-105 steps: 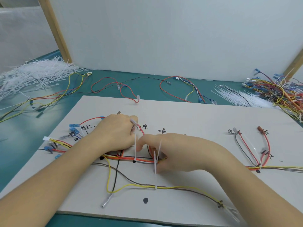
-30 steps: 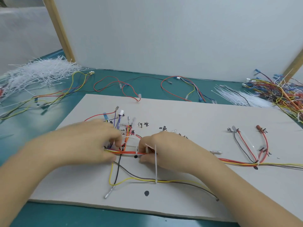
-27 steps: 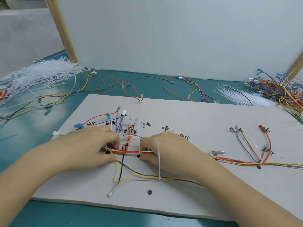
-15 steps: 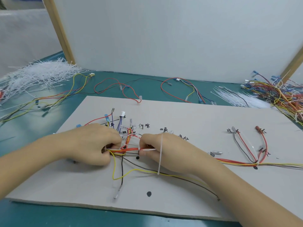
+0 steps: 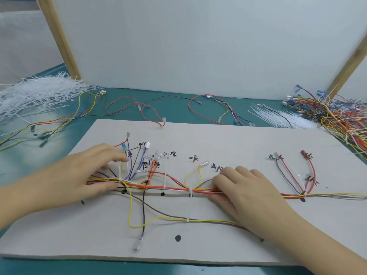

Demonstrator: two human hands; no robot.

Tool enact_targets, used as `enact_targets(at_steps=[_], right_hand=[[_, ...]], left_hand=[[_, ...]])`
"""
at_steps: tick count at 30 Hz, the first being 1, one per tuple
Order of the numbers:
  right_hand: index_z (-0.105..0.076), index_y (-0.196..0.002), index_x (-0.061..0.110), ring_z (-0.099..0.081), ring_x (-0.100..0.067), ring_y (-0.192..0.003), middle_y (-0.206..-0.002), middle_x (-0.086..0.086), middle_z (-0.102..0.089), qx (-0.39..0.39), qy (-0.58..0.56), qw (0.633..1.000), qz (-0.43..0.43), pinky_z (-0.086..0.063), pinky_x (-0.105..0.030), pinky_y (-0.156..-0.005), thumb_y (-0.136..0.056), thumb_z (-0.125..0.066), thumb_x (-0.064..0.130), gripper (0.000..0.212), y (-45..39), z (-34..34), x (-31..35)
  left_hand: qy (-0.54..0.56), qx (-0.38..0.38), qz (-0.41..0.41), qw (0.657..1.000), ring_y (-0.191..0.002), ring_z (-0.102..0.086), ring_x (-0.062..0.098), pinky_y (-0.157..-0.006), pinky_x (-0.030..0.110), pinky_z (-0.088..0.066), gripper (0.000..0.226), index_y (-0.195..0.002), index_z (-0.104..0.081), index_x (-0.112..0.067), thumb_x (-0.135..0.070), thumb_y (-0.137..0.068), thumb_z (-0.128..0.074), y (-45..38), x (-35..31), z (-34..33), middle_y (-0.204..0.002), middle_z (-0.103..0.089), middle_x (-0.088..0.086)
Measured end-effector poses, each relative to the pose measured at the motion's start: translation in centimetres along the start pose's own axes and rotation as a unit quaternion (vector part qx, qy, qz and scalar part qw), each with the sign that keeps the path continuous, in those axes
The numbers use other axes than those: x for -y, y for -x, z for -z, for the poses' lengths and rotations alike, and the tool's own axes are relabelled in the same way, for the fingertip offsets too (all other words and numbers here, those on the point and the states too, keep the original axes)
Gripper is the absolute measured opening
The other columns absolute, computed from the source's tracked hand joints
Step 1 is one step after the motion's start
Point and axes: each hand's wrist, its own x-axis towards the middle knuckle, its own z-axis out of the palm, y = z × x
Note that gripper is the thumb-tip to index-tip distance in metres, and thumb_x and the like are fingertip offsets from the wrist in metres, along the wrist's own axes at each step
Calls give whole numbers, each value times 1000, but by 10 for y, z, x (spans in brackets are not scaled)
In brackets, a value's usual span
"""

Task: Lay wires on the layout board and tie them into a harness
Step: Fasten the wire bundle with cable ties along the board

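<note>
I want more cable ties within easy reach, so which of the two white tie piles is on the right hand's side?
The smaller, neater bundle of ties beside the tangled wire heap; the big loose pile lies far left.

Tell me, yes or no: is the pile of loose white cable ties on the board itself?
No: the pile of loose white cable ties lies on the green table beyond the layout board's far left corner.
</note>
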Motion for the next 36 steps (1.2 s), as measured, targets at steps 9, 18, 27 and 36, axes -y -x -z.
enact_targets(at_steps=[9,18,27,36], right_hand=[[-58,-79,13,-49,-17,-52,-71,0,-56,-60,-73,995,25,-31,-21,-36,-93,-34,31,33,-7,-1,-14],[-65,-104,16,-61,-26,-93,-103,0,-64,-35,11,998,-47,-38,-39,-81,-80,-43,53,49,17,15,-51],[-61,-81,1,-54,-30,-37,-50,-11,-57,-128,-79,982,-116,-42,-31,-38,-92,-41,30,37,32,13,-85],[-63,-109,8,-60,-35,-89,-102,-11,-63,-46,-5,988,-147,-50,-44,-71,-79,-67,41,45,34,9,-145]], left_hand=[[-1,-94,-43,995,-79,-51,-2,-66,17,-40,24,-95,-49,-40,-56,-94,-32,-12,-6,-3,-89,-49,-22],[34,-110,-21,993,-73,-54,-9,-61,5,-38,22,-93,-52,-47,-64,-88,-39,-21,-6,20,-88,-57,-25],[27,-81,-10,996,-79,-55,-12,-64,6,-40,29,-94,-50,-44,-67,-87,-33,-20,-24,-3,-93,-58,-29],[18,-133,46,990,-67,-53,-4,-53,24,-42,17,-88,-50,-39,-56,-86,-53,-37,-25,-6,-83,-59,-25]])
